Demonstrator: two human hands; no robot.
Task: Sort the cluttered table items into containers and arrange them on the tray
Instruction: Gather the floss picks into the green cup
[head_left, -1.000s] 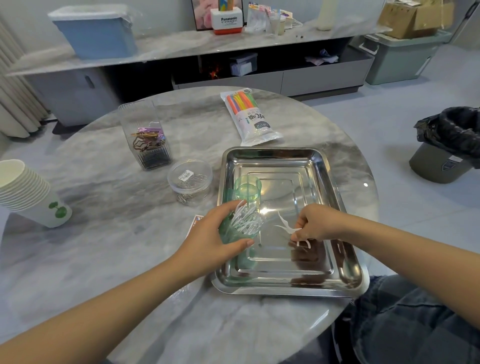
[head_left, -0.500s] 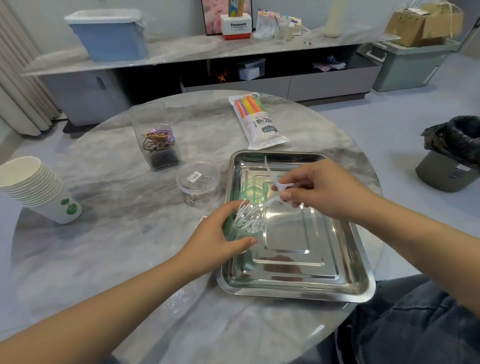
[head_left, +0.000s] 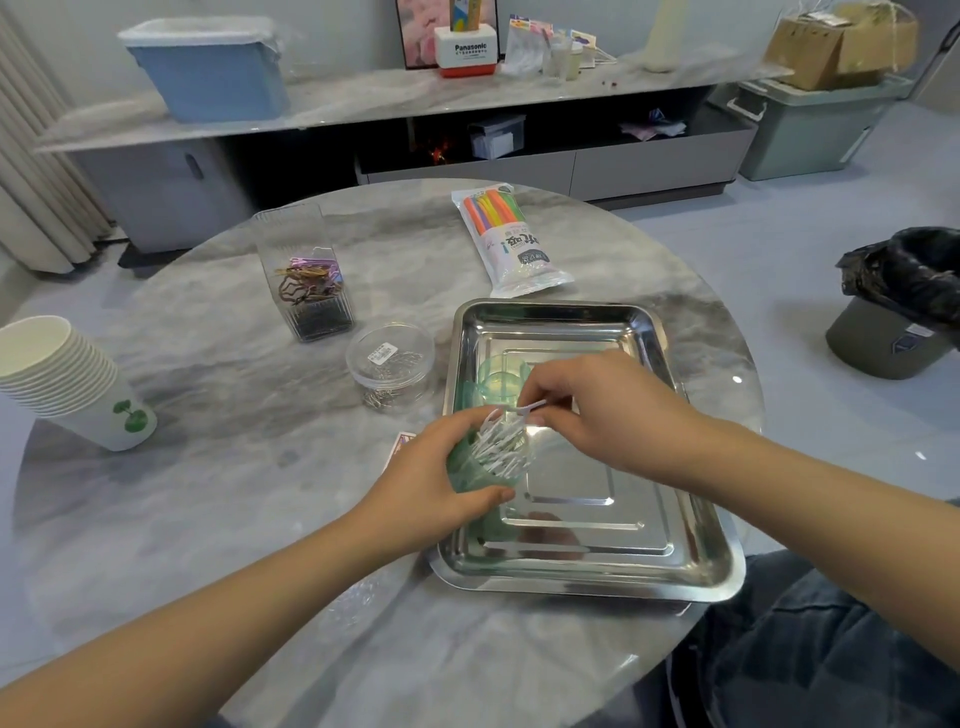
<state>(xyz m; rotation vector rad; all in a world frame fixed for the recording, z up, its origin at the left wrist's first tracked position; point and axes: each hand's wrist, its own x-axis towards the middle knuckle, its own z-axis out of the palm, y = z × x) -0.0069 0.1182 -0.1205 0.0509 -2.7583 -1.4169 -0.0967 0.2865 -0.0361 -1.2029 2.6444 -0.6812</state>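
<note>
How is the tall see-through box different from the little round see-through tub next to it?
The tall clear box is upright with flat, straight sides; the round clear tub is low and circular.
The tall clear box holds coloured and dark clips; the round clear tub holds silvery metal clips.
The round clear tub carries a small white sticker on top; the tall clear box shows none.
Both are transparent and stand on the marble table, left of the steel tray.
</note>
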